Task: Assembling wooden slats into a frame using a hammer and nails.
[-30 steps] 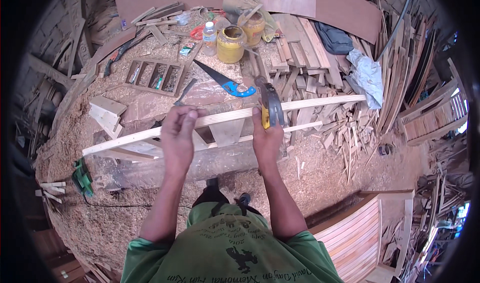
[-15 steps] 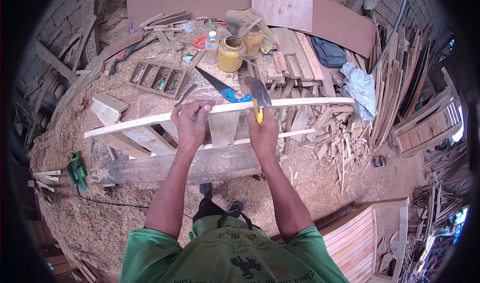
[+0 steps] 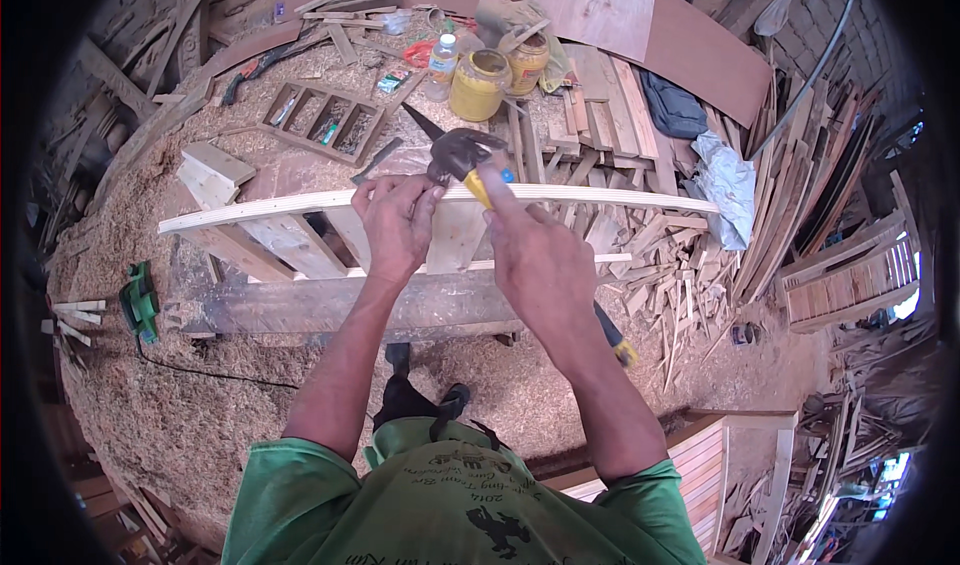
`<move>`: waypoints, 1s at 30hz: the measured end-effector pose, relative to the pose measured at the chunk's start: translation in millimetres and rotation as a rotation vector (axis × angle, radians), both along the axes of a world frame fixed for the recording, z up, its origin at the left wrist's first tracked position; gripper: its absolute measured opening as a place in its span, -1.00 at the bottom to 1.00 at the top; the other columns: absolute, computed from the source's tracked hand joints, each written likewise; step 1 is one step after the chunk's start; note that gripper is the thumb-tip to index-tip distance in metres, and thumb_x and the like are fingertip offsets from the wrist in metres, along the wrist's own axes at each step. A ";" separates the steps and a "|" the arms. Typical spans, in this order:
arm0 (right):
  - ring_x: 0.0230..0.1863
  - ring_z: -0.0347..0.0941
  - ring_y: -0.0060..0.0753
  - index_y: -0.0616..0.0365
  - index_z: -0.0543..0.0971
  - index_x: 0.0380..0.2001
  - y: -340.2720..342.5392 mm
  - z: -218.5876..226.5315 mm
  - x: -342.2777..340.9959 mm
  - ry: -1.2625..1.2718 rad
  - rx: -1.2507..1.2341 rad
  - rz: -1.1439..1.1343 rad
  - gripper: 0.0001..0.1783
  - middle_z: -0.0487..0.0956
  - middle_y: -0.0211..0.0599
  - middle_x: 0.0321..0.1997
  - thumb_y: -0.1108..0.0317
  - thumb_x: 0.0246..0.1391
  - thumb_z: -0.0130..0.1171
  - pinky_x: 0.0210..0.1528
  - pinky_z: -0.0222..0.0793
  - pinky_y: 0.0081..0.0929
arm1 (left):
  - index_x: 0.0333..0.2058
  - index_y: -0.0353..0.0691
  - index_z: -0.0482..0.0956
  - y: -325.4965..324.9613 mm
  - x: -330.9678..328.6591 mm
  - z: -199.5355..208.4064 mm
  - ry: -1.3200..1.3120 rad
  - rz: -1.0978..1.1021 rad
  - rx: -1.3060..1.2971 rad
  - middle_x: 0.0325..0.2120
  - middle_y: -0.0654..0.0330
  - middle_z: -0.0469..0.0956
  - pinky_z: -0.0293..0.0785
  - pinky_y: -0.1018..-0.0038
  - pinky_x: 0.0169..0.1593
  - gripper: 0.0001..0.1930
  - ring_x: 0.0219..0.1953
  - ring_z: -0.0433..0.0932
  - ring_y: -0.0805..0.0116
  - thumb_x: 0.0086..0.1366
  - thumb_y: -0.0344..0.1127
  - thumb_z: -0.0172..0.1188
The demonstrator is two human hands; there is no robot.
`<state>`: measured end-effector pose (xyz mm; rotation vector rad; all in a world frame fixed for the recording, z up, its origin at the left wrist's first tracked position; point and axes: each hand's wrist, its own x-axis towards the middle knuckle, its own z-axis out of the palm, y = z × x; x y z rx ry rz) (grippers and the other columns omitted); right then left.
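Note:
My right hand (image 3: 545, 260) grips a claw hammer (image 3: 462, 153); its dark head is just above the long pale wooden rail (image 3: 610, 197). The hammer's dark grip with a yellow end shows beyond my right forearm. My left hand (image 3: 398, 227) is closed at the rail's top edge, thumb and fingertips together close to the hammer head. Whatever they pinch is too small to make out. Several pale slats (image 3: 300, 247) run from this rail to a second, nearer rail. A handsaw's dark blade (image 3: 422, 121) pokes out behind the hammer, its blue handle mostly hidden.
The frame rests on a low, worn bench (image 3: 330, 310). Beyond lie a compartmented wooden tray (image 3: 325, 123), a clear bottle (image 3: 441, 65) and yellow tubs (image 3: 480, 85). Wood offcuts are heaped at right, near a crumpled pale sack (image 3: 725, 190). A green power tool (image 3: 140, 303) sits on shavings at left.
My right hand has swung the hammer leftward, its head now close to my left fingertips. My left hand stays closed at the rail. The whole view has shifted slightly.

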<state>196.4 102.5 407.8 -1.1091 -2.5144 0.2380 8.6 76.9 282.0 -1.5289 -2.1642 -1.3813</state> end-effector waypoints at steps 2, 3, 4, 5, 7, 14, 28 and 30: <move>-0.41 0.66 0.06 -0.23 0.39 0.46 0.5 -1.6 1.4 -0.063 -0.010 -0.008 -0.42 0.67 0.01 -0.34 0.31 0.41 0.12 -0.36 0.54 -0.08 | -0.20 0.00 0.79 0.6 1.3 -0.4 -0.025 -0.018 0.027 -0.31 0.31 0.74 0.12 0.21 0.27 -0.87 -0.19 0.56 0.33 0.38 -0.22 0.31; -0.40 0.66 0.05 -0.23 0.40 0.45 -2.3 0.3 3.0 0.054 0.005 0.000 -0.42 0.68 0.01 -0.32 0.31 0.41 0.12 -0.35 0.54 -0.07 | -0.20 0.00 0.79 -0.1 2.1 -0.7 -0.051 -0.039 0.053 -0.32 0.31 0.73 0.13 0.21 0.26 -0.88 -0.18 0.57 0.33 0.36 -0.24 0.32; -0.40 0.66 0.04 -0.23 0.42 0.44 -4.9 1.6 3.0 0.173 0.020 0.008 -0.43 0.69 0.01 -0.30 0.31 0.41 0.11 -0.35 0.54 -0.06 | -0.20 0.00 0.79 -1.8 2.2 0.4 -0.051 -0.034 0.046 -0.32 0.31 0.73 0.13 0.21 0.26 -0.88 -0.18 0.57 0.33 0.36 -0.24 0.32; -0.40 0.66 0.04 -0.23 0.42 0.44 -7.0 3.4 2.7 0.170 0.016 0.006 -0.43 0.69 0.01 -0.30 0.31 0.41 0.11 -0.35 0.54 -0.06 | -0.20 -0.01 0.79 -2.3 3.8 3.7 -0.055 -0.040 0.062 -0.31 0.31 0.74 0.14 0.21 0.25 -0.88 -0.18 0.57 0.33 0.36 -0.24 0.32; -0.38 0.68 -0.01 -0.25 0.40 0.46 -10.5 4.9 1.9 0.449 0.113 0.029 -0.41 0.70 0.01 -0.29 0.32 0.40 0.13 -0.34 0.56 -0.09 | -0.20 -0.01 0.79 -3.3 6.4 3.3 -0.060 -0.050 0.073 -0.31 0.32 0.74 0.14 0.21 0.24 -0.89 -0.18 0.57 0.33 0.36 -0.25 0.32; -0.32 0.72 -0.08 -0.09 0.39 0.46 -2.3 -12.7 4.2 0.213 0.012 0.037 -0.40 0.72 0.05 -0.17 0.43 0.39 0.13 -0.30 0.60 -0.24 | -0.21 0.00 0.79 -1.5 2.9 1.4 -0.003 -0.037 0.088 -0.30 0.35 0.73 0.15 0.23 0.22 -0.89 -0.17 0.58 0.35 0.34 -0.26 0.33; -0.38 0.66 0.17 -0.33 0.21 0.55 3.6 -67.5 11.6 0.073 -0.084 -0.222 -0.34 0.66 0.10 -0.35 0.21 0.44 0.05 -0.36 0.56 0.07 | 0.00 -0.01 0.65 -7.4 -17.5 15.7 0.113 -0.184 -0.081 -0.08 0.20 0.69 0.24 0.12 0.27 -0.67 0.00 0.61 0.20 0.25 -0.25 0.42; -0.38 0.66 0.16 -0.32 0.21 0.55 -0.6 -71.7 10.8 0.091 -0.090 -0.238 -0.34 0.66 0.09 -0.36 0.20 0.44 0.05 -0.35 0.56 0.08 | 0.11 -0.05 0.52 -3.8 -41.5 33.8 0.198 -0.384 -0.348 0.09 0.12 0.61 0.40 0.10 0.22 -0.50 0.10 0.59 0.05 0.20 -0.32 0.45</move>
